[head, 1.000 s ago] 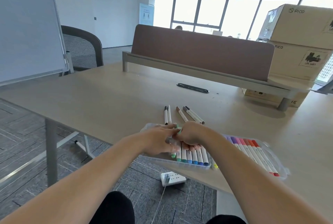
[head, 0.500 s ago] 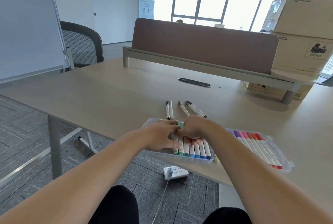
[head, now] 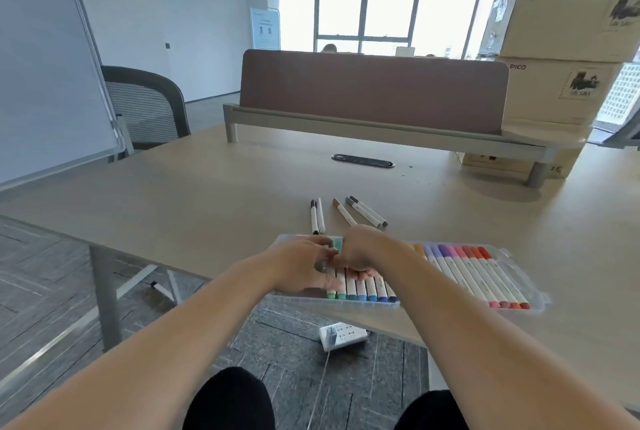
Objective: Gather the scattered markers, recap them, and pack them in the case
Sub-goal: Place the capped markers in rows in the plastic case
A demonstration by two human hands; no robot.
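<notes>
In the last second almost nothing has shifted. Both my hands stay bunched over the left half of the case (head: 535, 303), and the green marker (head: 335, 243) sits between them just where it was. My left hand (head: 301, 267) pinches it from the side nearer the case's left end. My right hand (head: 367, 249) curls over it from the other side, fingertips lying on the green and blue markers (head: 367, 289) already packed there. My knuckles cover the barrel, so I can't tell whether it has dropped into its slot or its cap is pressed home.

The case's right half holds a row of purple-to-red markers (head: 478, 273). Just beyond the case's far edge, five loose markers lie unmoved on the tabletop (head: 207, 194): a black-capped pair (head: 314, 216), a brown one (head: 343, 213) and a grey pair (head: 367, 211).

I judge this one marker is still being settled, and those five are left to gather.
</notes>
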